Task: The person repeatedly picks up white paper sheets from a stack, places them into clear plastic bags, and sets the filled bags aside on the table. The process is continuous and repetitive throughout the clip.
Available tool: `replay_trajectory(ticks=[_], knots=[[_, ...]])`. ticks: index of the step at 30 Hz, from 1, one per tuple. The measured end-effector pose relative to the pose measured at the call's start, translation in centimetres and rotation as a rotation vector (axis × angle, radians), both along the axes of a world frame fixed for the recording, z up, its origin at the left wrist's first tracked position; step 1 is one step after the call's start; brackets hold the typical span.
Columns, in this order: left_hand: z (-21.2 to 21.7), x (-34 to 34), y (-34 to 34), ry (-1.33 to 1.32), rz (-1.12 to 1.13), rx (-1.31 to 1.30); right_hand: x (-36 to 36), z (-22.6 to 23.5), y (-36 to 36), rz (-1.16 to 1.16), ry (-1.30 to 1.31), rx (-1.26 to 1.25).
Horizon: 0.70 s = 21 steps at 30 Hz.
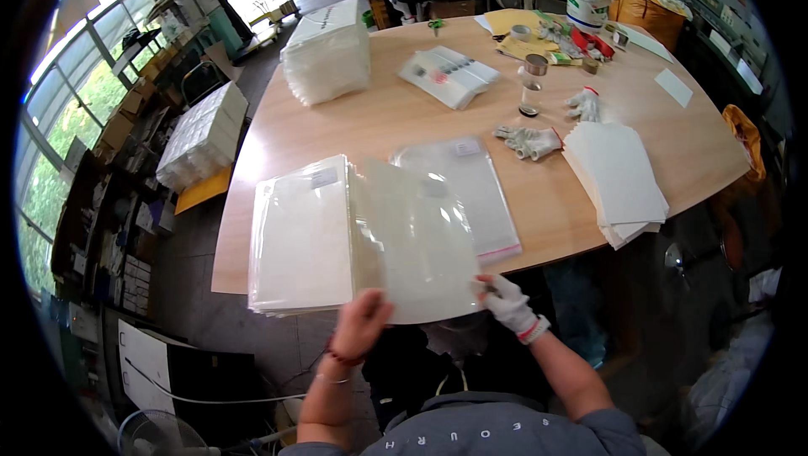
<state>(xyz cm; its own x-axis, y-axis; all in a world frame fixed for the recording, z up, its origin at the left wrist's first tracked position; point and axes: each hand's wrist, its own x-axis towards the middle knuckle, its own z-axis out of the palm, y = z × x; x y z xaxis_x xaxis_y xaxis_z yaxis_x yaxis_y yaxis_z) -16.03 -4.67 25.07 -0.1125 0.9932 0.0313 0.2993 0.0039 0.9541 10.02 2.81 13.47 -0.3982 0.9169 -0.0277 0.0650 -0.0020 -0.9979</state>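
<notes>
My bare left hand [360, 321] and my gloved right hand [507, 300] both grip the near edge of a clear plastic bag with a white sheet in it [417, 241], held above the table edge. Just left of it lies a stack of filled bags [303, 237] on the wooden table [387, 115]. A flat empty clear bag [480, 191] lies right of the held one.
A pile of white sheets [619, 178] sits at the right, with a pair of work gloves [530, 140] beside it. Further back are a tall stack of clear bags [328, 52], a packet [448, 75], a small jar [532, 86], tape and envelopes. A person stands beyond the table.
</notes>
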Motion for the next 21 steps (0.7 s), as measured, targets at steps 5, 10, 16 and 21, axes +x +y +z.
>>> replay_trajectory(ticks=[5, 10, 16, 21], knots=[[3.4, -13.2, -3.8, -0.080, 0.519, 0.181, -13.5, 8.9, 1.8, 0.256, 0.126, -0.002], [-2.4, -21.6, -4.9, 1.051, 0.633, -0.180, -20.0, 8.9, 2.0, 0.356, -0.110, 0.535], [0.4, -14.5, -0.1, 1.202, 0.356, 0.072, -18.9, 8.5, 1.8, 0.357, 0.064, 0.436], [-2.0, -14.4, 0.9, 1.137, 0.150, -0.218, -7.5, 5.6, 3.6, 0.245, 0.215, 0.103]])
